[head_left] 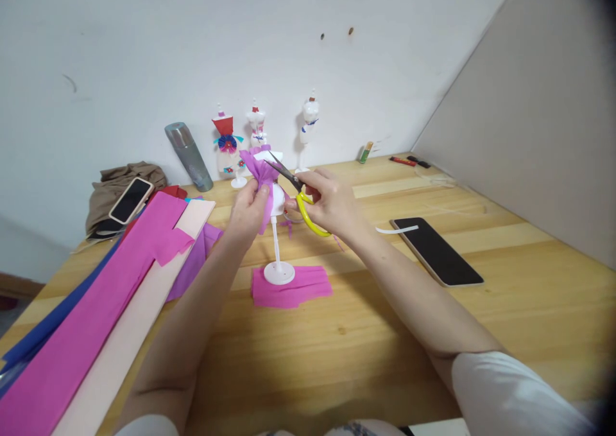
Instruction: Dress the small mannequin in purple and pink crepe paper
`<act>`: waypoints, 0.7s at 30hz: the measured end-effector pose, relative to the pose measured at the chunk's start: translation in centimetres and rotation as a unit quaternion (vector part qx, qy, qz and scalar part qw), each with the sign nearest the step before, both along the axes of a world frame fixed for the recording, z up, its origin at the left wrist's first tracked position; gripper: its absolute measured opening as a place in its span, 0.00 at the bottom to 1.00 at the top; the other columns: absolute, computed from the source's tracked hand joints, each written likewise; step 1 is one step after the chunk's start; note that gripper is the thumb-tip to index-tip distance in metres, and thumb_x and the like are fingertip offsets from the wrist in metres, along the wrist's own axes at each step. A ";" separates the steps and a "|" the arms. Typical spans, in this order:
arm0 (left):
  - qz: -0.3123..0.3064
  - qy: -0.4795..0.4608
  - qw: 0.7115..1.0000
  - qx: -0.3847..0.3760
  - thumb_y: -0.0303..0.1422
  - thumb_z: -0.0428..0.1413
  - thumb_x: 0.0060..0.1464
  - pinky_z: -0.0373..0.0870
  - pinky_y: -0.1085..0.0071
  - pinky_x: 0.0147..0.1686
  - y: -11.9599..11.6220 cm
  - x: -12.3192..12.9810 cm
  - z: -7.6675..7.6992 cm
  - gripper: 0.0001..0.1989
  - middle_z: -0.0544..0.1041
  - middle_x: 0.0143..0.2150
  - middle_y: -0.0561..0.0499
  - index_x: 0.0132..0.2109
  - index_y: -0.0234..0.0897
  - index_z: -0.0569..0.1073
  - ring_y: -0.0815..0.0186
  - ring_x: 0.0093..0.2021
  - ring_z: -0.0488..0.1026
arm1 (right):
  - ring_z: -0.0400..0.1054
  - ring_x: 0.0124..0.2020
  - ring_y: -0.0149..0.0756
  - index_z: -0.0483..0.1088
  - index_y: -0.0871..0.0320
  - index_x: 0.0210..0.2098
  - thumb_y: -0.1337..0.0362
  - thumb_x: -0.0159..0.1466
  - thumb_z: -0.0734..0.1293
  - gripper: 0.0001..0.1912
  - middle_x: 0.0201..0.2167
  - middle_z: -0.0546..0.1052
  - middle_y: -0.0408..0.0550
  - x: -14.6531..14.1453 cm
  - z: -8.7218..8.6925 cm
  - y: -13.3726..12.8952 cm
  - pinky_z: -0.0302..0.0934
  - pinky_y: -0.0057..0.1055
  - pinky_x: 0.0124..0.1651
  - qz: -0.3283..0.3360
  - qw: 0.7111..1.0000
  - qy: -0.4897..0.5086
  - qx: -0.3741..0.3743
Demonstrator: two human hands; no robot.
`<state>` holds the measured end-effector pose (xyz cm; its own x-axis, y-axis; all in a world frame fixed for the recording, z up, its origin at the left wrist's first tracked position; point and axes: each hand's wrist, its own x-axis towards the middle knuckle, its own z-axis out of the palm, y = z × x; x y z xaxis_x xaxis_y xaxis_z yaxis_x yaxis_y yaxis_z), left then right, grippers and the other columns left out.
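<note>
A small white mannequin on a stand has purple crepe paper wrapped about its upper body. My left hand is closed on that paper at the mannequin's left side. In my right hand are scissors with yellow handles, their dark blades partly apart and pointing left at the mannequin's chest, over the purple paper. Under the round base lies a flat piece of pink crepe paper. My fingers hide part of the mannequin's torso.
Three dressed mannequins stand by the wall beside a grey bottle. Long pink and cream strips cover the left side. A phone rests on brown cloth. At right lies a black tablet with a white strip.
</note>
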<state>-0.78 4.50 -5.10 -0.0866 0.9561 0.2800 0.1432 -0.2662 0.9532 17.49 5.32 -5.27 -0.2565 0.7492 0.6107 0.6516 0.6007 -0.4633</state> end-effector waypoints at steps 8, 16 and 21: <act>0.018 0.025 0.999 0.008 0.30 0.57 0.62 0.60 0.73 0.31 0.2 -0.1 0.0 0.08 0.66 0.25 0.57 0.33 0.37 0.71 0.70 0.28 0.62 | 0.67 0.31 0.38 0.78 0.56 0.46 0.46 0.65 0.68 0.21 0.34 0.76 0.49 0.1 -0.1 0.1 0.54 0.33 0.34 0.000 1.000 -0.004 0.000; 0.014 0.032 0.999 0.023 0.29 0.56 0.61 0.55 0.70 0.30 0.4 -0.6 -0.3 0.11 0.61 0.24 0.57 0.29 0.38 0.67 0.68 0.27 0.58 | 0.69 0.31 0.40 0.77 0.54 0.45 0.44 0.66 0.66 0.21 0.31 0.75 0.49 0.2 0.1 0.0 0.54 0.34 0.33 -0.011 1.000 -0.028 0.003; 0.035 0.068 0.995 0.060 0.29 0.54 0.61 0.55 0.69 0.31 0.8 -0.9 -0.7 0.13 0.61 0.25 0.56 0.28 0.39 0.63 0.67 0.28 0.58 | 0.68 0.31 0.41 0.77 0.54 0.40 0.42 0.67 0.65 0.23 0.28 0.74 0.49 0.2 0.3 -0.2 0.53 0.34 0.33 -0.014 1.000 -0.020 0.010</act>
